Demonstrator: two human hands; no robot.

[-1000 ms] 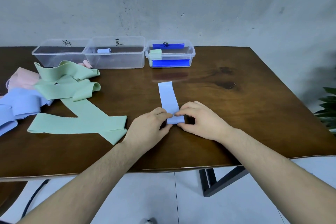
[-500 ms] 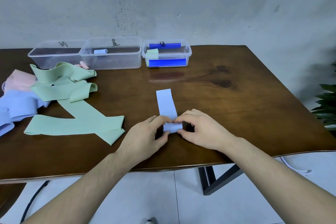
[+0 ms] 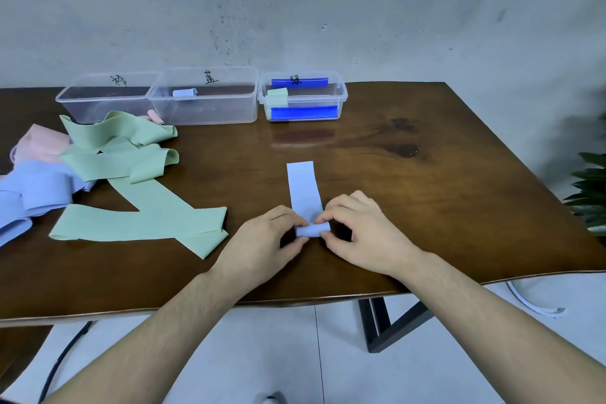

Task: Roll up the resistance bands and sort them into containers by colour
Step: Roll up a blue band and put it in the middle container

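Two hands met over the near middle of the dark brown wooden table (image 3: pixel 377 174) in the head view, the only one I had. My left hand (image 3: pixel 262 241) and right hand (image 3: pixel 367 236) each pinched one end of a pale blue resistance band (image 3: pixel 303 187), thumb below and fingertips curled over the top. Its near end was wound into a small tight roll between the two hands, resting on the wood. The unrolled part lay flat and straight, running away from me toward the boxes.

Along the far edge stood three clear plastic containers in a row, each with a handwritten black mark I could not read. The left clear container (image 3: pixel 98 102) showed nothing inside that I could make out. The middle clear container (image 3: pixel 210 98), touching it, held one small rolled pale blue band (image 3: pixel 184 93). The right clear container (image 3: pixel 303 97), with bright blue clips on its sides, held a rolled pale green band (image 3: pixel 277 93).

To my left lay a loose heap: long pale green bands (image 3: pixel 131 207) spread flat and folded over one another, pale blue bands (image 3: pixel 36 193) bunched beside them, and a pink band (image 3: pixel 42 143) behind. A small pink roll (image 3: pixel 155 116) sat on the table just in front of the left and middle boxes.

At the right edge I saw dark green plant leaves (image 3: pixel 590 193).
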